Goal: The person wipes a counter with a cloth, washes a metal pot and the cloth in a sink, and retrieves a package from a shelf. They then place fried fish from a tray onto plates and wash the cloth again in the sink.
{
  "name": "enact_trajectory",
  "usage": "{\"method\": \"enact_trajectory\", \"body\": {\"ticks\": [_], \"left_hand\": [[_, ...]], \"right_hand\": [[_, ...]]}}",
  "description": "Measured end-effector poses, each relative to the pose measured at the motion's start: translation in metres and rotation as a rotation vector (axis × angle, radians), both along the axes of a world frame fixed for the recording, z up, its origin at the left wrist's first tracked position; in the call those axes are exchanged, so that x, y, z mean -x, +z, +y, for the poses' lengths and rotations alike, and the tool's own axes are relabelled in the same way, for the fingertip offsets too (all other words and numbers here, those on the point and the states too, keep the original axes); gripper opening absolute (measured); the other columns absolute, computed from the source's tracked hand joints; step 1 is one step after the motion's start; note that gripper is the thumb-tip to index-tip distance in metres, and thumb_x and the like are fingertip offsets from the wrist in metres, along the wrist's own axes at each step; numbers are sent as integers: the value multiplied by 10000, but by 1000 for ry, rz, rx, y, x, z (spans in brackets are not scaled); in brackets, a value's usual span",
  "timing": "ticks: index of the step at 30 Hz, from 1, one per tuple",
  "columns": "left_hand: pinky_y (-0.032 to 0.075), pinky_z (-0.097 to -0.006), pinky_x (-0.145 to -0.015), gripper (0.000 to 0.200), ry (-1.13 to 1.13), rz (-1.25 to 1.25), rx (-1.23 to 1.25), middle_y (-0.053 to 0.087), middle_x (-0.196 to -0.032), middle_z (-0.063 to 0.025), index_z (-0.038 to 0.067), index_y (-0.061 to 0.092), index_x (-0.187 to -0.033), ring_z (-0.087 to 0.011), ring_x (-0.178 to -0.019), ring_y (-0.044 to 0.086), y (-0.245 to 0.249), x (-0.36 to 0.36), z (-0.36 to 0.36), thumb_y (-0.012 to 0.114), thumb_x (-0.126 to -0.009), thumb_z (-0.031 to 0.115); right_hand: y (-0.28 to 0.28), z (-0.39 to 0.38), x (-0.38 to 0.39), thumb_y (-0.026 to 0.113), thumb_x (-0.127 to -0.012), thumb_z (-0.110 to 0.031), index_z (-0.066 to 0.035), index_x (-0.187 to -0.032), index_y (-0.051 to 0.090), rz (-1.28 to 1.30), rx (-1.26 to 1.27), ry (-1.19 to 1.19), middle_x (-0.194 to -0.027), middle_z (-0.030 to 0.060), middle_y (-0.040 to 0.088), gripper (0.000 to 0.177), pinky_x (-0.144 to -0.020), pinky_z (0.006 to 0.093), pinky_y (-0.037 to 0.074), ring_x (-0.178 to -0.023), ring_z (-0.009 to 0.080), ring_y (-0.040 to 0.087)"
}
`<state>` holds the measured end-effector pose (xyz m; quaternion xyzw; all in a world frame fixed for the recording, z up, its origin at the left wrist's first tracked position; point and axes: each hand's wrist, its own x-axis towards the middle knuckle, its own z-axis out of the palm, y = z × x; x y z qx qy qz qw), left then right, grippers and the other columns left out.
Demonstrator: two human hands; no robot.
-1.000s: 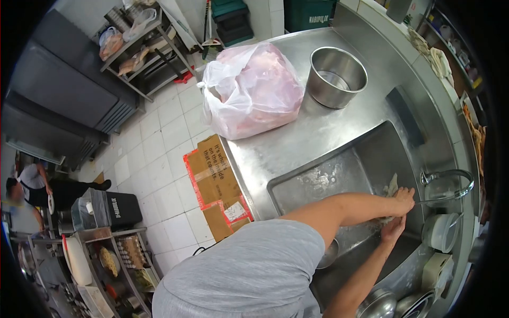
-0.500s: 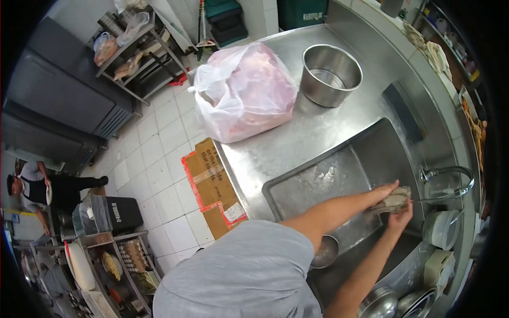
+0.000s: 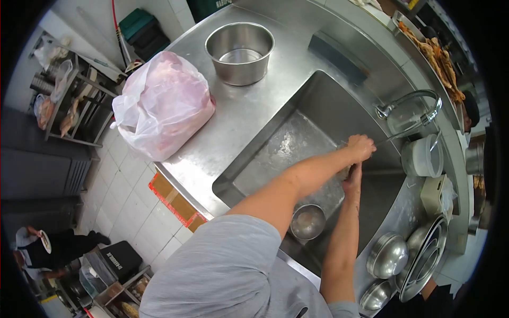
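Both hands are together over the steel sink point(image 3: 254, 183), beside the curved tap point(image 3: 419, 98). A thin stream runs from the tap towards my left hand point(image 3: 362, 148), which is closed in a fist on a crumpled greyish cloth point(image 3: 343, 173). Just below it, my right hand point(image 3: 352, 182) is closed around the same cloth. Most of the cloth is hidden by the hands and left forearm. A small metal bowl point(image 3: 307, 221) sits in the sink under my left arm.
On the steel counter stand a deep metal pot point(image 3: 241, 66) and a white plastic bag point(image 3: 164, 106) with pinkish contents. Metal bowls point(image 3: 388, 255) and a plastic tub point(image 3: 422, 158) line the sink's right side. Another person point(image 3: 53, 249) holding a plate is at far left.
The view has turned, shifting pot, bag and sink leftward. My hands have closed tighter around the cloth; my left hand, stretched flatter before, is now a fist.
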<state>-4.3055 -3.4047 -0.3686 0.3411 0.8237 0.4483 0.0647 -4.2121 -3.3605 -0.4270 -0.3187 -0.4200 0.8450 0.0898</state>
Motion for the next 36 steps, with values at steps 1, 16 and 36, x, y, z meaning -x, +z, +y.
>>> {"method": "enact_trajectory", "body": {"ticks": [1,16,36], "left_hand": [[473,-450,-686,188,13,48,-64,571,-854,-147,79,621,-812,-340,-812,581,8,1,2,573,-777,258],[487,-437,-706,348,99,-143,83,596,-890,-218,21,569,-962,-347,-825,601,1,-1,-27,604,-732,280],[465,-493,-730,436,141,-1468,-270,508,-1086,-143,84,587,-1041,-333,-987,533,-27,21,-67,565,-742,401]], "right_hand": [[-7,1,-4,427,-859,-523,-88,-1179,467,16,-12,25,-1094,54,548,541,-897,359,394,-1028,224,519],[7,15,41,412,-901,-397,-64,-1040,537,403,84,121,-986,95,581,382,-776,355,462,-908,223,568],[72,-5,34,469,-726,-42,-3,-1008,548,254,-165,-10,-955,58,572,296,-815,281,413,-896,182,543]]}}
